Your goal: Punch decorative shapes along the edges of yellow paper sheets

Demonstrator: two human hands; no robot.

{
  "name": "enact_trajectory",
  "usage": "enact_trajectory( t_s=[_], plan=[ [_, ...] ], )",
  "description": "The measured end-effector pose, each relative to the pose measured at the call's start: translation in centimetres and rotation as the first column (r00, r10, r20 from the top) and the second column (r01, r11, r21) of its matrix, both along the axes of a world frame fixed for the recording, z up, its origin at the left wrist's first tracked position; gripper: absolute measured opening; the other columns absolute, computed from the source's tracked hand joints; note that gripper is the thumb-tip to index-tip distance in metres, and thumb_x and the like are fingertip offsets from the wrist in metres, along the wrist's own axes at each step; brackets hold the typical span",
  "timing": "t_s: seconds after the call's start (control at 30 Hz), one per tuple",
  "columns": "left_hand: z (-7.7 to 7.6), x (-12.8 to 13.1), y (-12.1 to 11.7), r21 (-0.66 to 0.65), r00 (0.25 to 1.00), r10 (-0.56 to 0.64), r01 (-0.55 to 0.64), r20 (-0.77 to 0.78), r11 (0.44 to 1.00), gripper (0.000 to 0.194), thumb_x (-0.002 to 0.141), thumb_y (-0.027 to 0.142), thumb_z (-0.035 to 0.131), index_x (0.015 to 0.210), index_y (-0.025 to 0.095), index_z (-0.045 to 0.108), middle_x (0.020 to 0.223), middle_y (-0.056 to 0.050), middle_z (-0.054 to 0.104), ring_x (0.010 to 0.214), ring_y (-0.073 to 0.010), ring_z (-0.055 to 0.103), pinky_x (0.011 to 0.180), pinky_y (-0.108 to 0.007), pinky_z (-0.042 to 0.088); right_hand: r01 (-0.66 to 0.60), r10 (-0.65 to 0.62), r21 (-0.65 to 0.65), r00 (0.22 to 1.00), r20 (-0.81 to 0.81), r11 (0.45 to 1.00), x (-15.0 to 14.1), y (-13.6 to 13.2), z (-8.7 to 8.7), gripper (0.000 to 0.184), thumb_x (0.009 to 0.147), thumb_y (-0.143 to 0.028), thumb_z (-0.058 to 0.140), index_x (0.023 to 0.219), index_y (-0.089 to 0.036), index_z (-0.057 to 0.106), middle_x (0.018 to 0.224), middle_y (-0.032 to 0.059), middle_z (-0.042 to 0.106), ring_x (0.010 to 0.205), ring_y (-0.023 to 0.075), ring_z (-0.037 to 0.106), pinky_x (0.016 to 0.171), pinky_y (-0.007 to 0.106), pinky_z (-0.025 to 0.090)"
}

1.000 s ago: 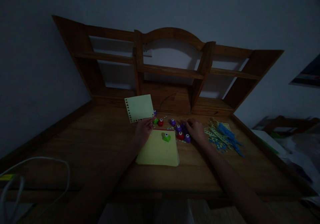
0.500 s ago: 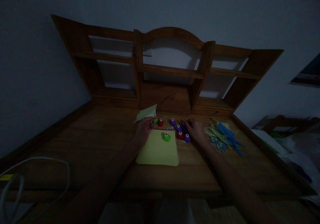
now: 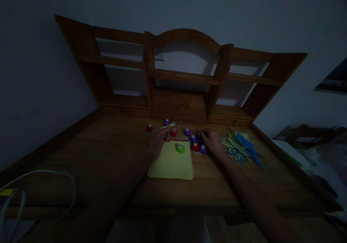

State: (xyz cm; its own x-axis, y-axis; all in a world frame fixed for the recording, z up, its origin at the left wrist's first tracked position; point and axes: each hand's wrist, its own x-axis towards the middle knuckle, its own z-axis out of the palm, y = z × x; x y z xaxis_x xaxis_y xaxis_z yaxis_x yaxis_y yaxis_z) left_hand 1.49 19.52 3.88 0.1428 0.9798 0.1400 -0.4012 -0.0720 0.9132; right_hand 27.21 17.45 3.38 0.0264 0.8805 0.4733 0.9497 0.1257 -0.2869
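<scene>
My left hand (image 3: 159,140) pinches a pale yellow sheet of paper (image 3: 162,127), turned nearly edge-on; its border showed punched holes a moment ago. Under and in front of that hand lies a stack of yellow paper (image 3: 170,167) with a green craft punch (image 3: 180,148) on it. My right hand (image 3: 211,140) has its fingers curled around a dark purple craft punch (image 3: 200,139). Close to it stand a red punch (image 3: 195,146) and purple punches (image 3: 202,149). Another red punch (image 3: 174,132) is just beyond my left fingertips.
Punched yellow strips (image 3: 237,145) and blue shreds (image 3: 251,149) lie in a pile at the right. A red punch (image 3: 149,128) and a purple punch (image 3: 166,122) stand at the back left. A wooden shelf unit (image 3: 184,77) borders the desk; a white cable (image 3: 54,171) loops at front left.
My left hand has tilted the sheet from face-up to nearly edge-on, uncovering the punches behind it. Small bits now show on the paper stack. My right hand has stayed in place.
</scene>
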Motion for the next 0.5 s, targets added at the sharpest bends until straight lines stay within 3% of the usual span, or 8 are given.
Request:
enact_trajectory(
  t_s=[0.33, 0.5],
  plan=[
    [0.9, 0.2, -1.2, 0.115, 0.962, 0.038, -0.007, -0.272, 0.993, 0.035, 0.079, 0.048, 0.061, 0.07, 0.015, 0.069, 0.05, 0.002, 0.051, 0.049, -0.0092, 0.044, 0.055, -0.025, 0.032, 0.008, -0.008, -0.031, 1.0, 0.001, 0.999, 0.0, 0.0, 0.1, 0.042, 0.095, -0.045, 0.037, 0.086, -0.018, 0.068, 0.081, 0.0083, 0.071, 0.072, 0.0188, 0.064, 0.062, 0.026, 0.037],
    [1.0, 0.3, -1.6, 0.173, 0.909, 0.076, -0.005, -0.409, 0.985, 0.039, 0.08, 0.049, 0.059, 0.06, 0.016, 0.067, 0.049, 0.002, 0.053, 0.056, -0.0118, 0.05, 0.065, -0.026, 0.036, 0.008, -0.008, -0.019, 1.0, -0.018, 1.0, -0.1, 0.0, 0.1, 0.038, 0.094, -0.042, 0.039, 0.089, -0.017, 0.067, 0.086, 0.0092, 0.07, 0.076, 0.0194, 0.064, 0.067, 0.026, 0.04]
  ],
)
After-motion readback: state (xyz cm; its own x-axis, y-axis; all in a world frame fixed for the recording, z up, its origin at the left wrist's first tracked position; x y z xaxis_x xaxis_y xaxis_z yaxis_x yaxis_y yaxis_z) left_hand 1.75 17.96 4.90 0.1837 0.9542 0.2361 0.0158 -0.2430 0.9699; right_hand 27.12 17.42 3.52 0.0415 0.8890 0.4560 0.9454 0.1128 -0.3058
